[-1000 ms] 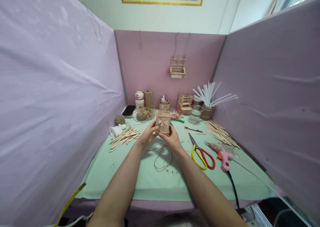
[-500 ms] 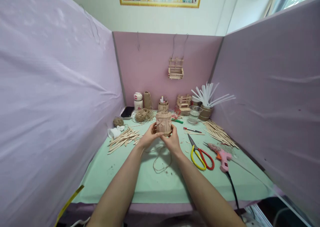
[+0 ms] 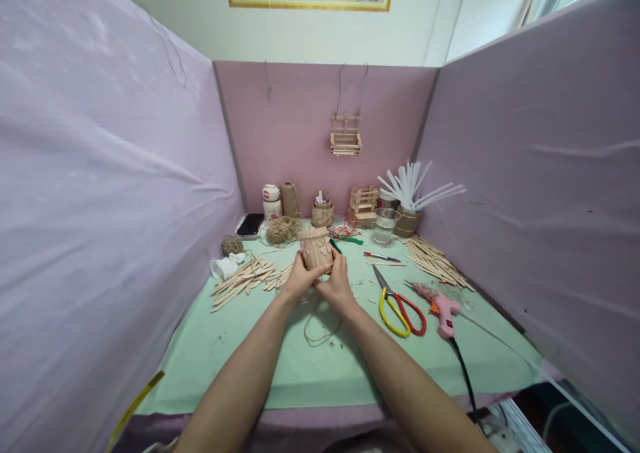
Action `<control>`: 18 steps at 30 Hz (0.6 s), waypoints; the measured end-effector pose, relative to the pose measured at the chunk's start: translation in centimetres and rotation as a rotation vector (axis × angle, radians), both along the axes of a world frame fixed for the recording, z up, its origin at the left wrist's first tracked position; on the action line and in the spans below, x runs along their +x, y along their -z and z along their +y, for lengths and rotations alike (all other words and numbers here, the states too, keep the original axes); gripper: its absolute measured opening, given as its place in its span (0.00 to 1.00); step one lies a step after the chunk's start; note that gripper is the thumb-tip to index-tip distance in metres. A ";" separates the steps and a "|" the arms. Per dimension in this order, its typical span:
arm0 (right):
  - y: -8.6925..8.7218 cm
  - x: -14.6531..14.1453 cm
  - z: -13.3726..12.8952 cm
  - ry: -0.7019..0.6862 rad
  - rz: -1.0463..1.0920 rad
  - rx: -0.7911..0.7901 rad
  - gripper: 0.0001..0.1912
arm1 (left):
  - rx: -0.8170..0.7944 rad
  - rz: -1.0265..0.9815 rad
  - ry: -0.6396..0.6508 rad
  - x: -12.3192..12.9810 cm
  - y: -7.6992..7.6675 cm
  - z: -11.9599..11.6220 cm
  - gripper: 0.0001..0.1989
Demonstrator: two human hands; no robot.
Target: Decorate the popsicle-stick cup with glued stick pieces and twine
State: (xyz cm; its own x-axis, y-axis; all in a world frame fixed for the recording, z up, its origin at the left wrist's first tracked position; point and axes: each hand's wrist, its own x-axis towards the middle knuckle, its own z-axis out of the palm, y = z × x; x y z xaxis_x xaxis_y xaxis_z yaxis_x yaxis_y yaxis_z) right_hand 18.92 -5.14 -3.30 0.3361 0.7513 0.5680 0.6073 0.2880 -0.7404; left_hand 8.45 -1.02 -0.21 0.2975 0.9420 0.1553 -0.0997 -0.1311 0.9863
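Between both hands is a small round pot (image 3: 315, 248) faced with pale wooden sticks, with cut-out shapes on its side and a rim band at the top. My left hand (image 3: 299, 277) grips its left side and lower edge. My right hand (image 3: 338, 280) closes round the right side, thumbs near each other at the bottom front. The pot is tilted slightly to the left. Under the wrists, a loop of thin twine (image 3: 320, 341) lies on the green cloth (image 3: 240, 366).
Scissors (image 3: 395, 306) and a pink glue gun (image 3: 443, 310) with a cord lie at right. Wooden sticks are spread in a left pile (image 3: 243, 281) and a right pile (image 3: 437, 263). Behind stand a twine tangle (image 3: 283, 230), a clear cup (image 3: 386, 226) and glue sticks (image 3: 410, 185).
The pot has turned in my hands, so a different part of its decorated side faces me. It has also shifted a little left and tilted. The camera view has moved slightly.
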 end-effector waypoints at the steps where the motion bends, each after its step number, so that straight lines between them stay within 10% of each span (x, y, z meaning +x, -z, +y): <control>1: 0.1 0.1 0.1 -0.008 -0.007 -0.006 0.47 | 0.002 -0.010 -0.004 -0.1 0.0 0.3 0.37; 18: -2.7 3.6 -2.5 0.012 -0.179 -0.367 0.09 | -0.230 -0.591 0.493 -4.2 -2.0 2.0 0.43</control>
